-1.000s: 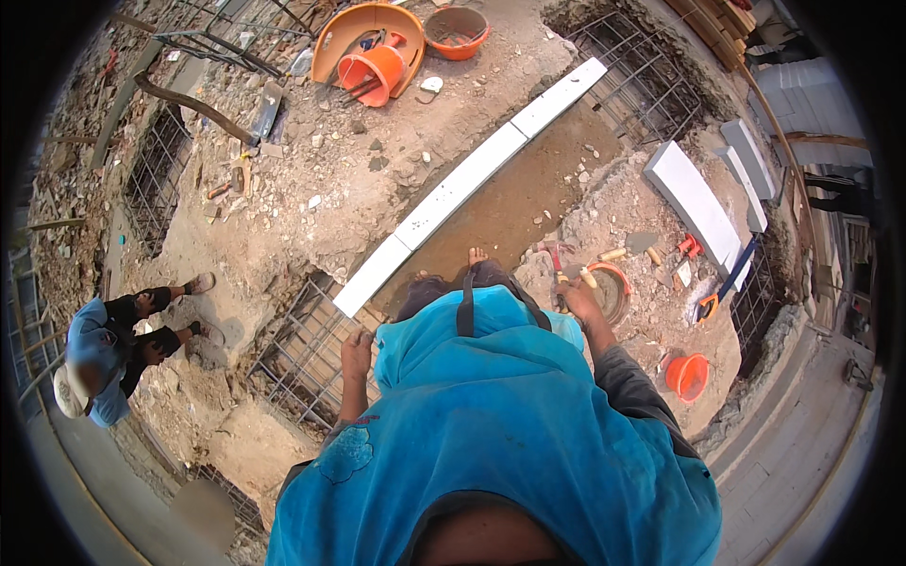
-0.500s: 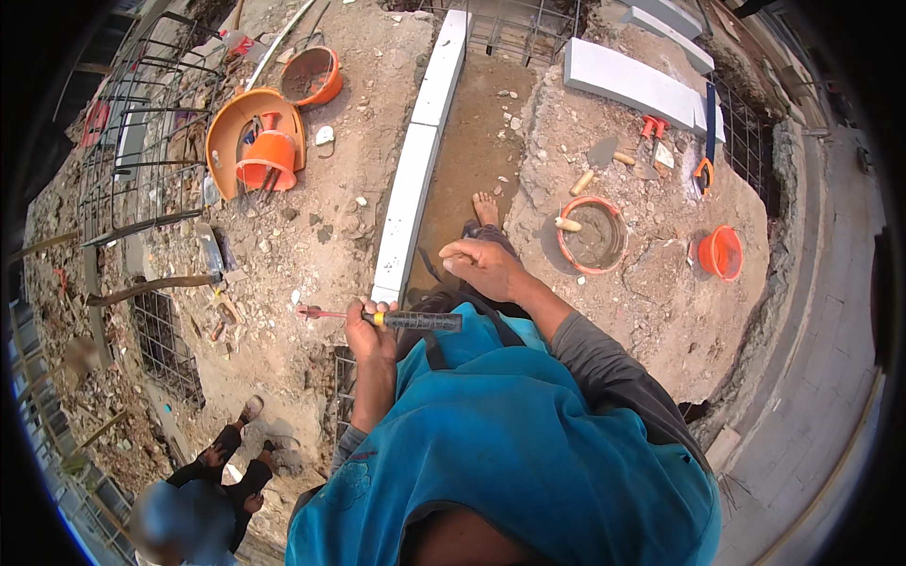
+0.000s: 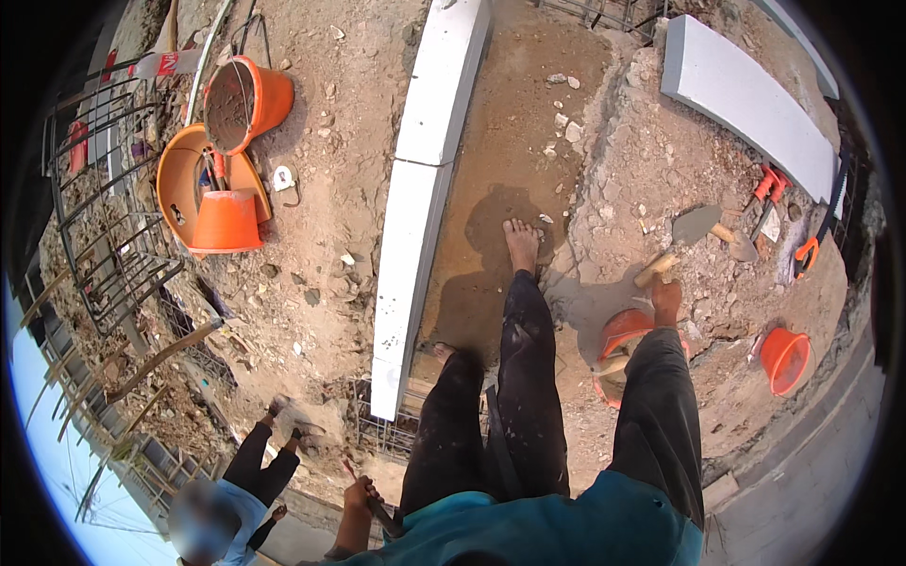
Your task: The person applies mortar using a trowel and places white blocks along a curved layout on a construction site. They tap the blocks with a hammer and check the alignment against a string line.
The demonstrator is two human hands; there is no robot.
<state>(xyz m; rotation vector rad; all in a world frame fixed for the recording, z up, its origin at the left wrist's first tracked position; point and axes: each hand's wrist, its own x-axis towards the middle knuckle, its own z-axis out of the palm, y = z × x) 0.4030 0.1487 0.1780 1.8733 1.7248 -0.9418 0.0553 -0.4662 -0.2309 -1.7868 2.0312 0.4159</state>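
Teal shirt [image 3: 566, 524], dark sleeve [image 3: 661, 415], mud-flecked black trousers [image 3: 528, 377], bare feet [image 3: 521, 243].

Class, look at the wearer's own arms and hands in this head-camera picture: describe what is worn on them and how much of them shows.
Only the left hand and its forearm show, at the lower edge. Both are bare: no glove, no watch, no sleeve over the forearm. A teal top covers the body beside it, over dark, dust-speckled trousers. The right hand is out of view.
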